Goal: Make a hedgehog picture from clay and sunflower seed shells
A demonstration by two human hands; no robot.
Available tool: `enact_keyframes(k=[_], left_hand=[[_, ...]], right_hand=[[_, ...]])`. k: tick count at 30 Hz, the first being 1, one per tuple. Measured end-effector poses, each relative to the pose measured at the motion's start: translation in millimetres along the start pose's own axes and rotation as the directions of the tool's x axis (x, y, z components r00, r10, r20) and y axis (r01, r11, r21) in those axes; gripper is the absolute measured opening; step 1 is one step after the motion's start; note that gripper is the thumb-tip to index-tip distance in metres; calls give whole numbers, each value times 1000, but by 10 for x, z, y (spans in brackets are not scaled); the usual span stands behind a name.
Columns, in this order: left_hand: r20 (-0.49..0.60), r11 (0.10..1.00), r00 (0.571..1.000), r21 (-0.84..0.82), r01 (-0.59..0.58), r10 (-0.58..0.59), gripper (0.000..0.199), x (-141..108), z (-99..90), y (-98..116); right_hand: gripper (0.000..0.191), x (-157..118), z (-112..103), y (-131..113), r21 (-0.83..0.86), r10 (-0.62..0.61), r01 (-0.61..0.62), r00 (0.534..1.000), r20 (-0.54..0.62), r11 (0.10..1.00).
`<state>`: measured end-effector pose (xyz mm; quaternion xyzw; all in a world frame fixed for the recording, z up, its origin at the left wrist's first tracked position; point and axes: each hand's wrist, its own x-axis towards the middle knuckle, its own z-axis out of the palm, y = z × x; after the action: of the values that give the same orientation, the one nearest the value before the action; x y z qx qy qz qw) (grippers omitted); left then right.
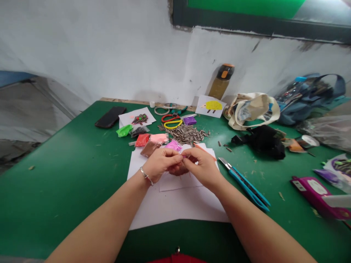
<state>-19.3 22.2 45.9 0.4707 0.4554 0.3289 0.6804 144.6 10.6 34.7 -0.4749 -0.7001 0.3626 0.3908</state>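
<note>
The left hand (160, 164) and right hand (203, 166) meet above a stack of white paper (181, 204), fingers curled nearly closed, pinching a small item (184, 156) between the fingertips (too small to tell what it is). Just beyond lie bagged pink clay (173, 145) and a heap of striped sunflower seeds (186, 133); a blue-handled craft knife (246, 186) sits to the right.
</note>
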Motion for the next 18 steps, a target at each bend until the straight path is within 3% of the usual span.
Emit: enact_keyframes(k=[10,18], left_hand=[[-31,996,997,-45,71,-73,38,15,1,-11],[-1,1000,1000,-24,18,-18,35,5,-11,-11]], right_hand=[[15,-6,10,-2,34,51,-50,998,-28,998],[18,-5,0,11,-12,-13,12,1000,-12,1000]])
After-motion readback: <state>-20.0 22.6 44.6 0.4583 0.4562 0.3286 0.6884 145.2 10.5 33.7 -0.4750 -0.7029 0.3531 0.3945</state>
